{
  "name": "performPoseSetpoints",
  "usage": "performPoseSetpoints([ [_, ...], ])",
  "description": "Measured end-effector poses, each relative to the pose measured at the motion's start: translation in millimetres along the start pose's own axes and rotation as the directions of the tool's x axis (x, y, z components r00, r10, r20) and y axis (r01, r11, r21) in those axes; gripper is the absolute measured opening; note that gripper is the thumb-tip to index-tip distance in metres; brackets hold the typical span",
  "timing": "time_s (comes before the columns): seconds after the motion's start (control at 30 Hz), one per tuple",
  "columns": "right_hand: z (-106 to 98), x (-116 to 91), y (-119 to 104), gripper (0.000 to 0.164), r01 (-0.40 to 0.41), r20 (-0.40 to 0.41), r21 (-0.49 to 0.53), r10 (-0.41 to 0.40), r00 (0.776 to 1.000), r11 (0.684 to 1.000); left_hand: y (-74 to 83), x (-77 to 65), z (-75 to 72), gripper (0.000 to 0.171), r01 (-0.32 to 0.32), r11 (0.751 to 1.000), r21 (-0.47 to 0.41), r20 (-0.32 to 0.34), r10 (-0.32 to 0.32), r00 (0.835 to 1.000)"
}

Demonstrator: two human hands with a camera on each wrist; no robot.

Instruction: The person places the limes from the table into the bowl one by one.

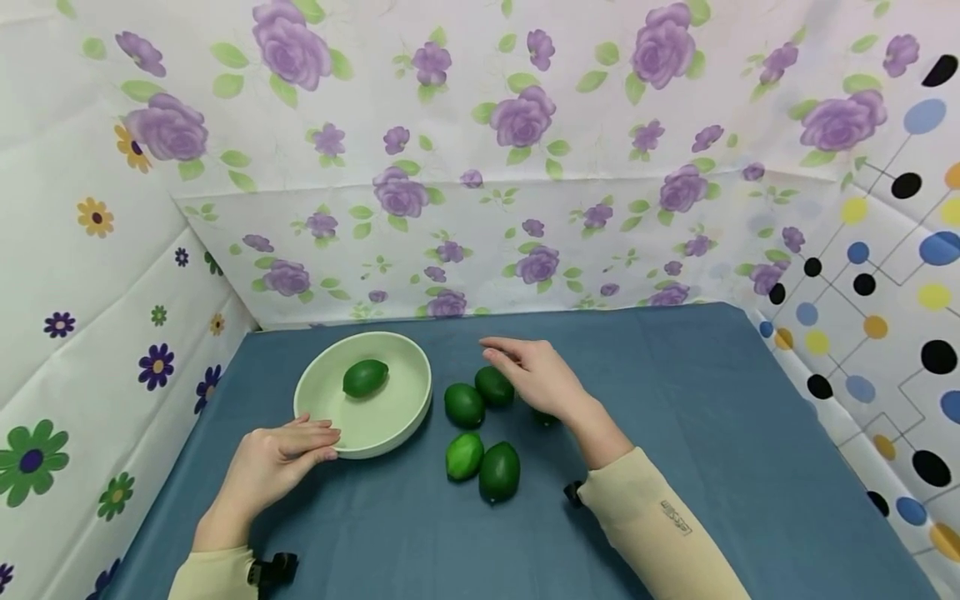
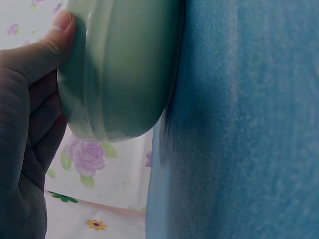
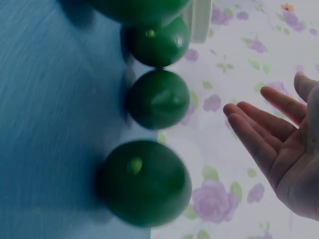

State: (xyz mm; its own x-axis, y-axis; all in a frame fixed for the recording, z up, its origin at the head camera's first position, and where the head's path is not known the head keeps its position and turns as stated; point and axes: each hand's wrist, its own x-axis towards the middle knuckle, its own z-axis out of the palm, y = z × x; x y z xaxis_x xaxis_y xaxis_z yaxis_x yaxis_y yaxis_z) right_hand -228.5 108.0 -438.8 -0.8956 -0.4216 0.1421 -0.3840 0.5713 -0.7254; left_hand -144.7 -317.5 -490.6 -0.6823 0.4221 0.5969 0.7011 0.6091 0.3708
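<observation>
My left hand [image 1: 273, 458] holds the near left rim of a pale green bowl [image 1: 375, 432], with the fingers over the rim and the thumb on the outer side. A dark green lime [image 1: 365, 378] lies inside this bowl. Over the loose limes my right hand [image 1: 540, 377] hovers, fingers extended and nothing in them. Below its fingers sit two dark limes [image 1: 465, 406], side by side. Another lime [image 1: 545, 417] is partly hidden under the wrist. Nearer to me, a brighter green lime [image 1: 464, 456] touches a larger dark lime [image 1: 499, 472]. The right wrist view shows the palm [image 3: 294, 154] apart from the limes.
A blue cloth [image 1: 675, 433] covers the table. Behind it stands a wall sheet with purple flowers [image 1: 525, 117]. Patterned sheets also close off the left and right sides. Dark wrist cameras [image 1: 273, 568] sit at both sleeves.
</observation>
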Motion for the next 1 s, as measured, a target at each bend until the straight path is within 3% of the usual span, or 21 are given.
performPoseSetpoints([
  [0.33, -27, -42, 32, 0.049, -0.048, -0.058, 0.03, 0.05, 0.997, 0.998, 1.2, 1.4, -0.5, 0.032, 0.013, 1.0, 0.014, 0.005, -0.013, 1.0],
  [0.53, -45, -56, 42, 0.049, -0.087, -0.088, 0.013, 0.088, 0.992, 0.996, 2.6, 0.5, -1.3, 0.034, 0.017, 1.0, 0.008, -0.005, -0.017, 1.0],
  [1.0, -66, -70, 52, 0.055, -0.173, 0.035, -0.083, 0.177, 0.984, 0.981, -0.9, -2.5, -0.4, 0.034, 0.006, 1.0, -0.004, -0.017, -0.006, 1.0],
])
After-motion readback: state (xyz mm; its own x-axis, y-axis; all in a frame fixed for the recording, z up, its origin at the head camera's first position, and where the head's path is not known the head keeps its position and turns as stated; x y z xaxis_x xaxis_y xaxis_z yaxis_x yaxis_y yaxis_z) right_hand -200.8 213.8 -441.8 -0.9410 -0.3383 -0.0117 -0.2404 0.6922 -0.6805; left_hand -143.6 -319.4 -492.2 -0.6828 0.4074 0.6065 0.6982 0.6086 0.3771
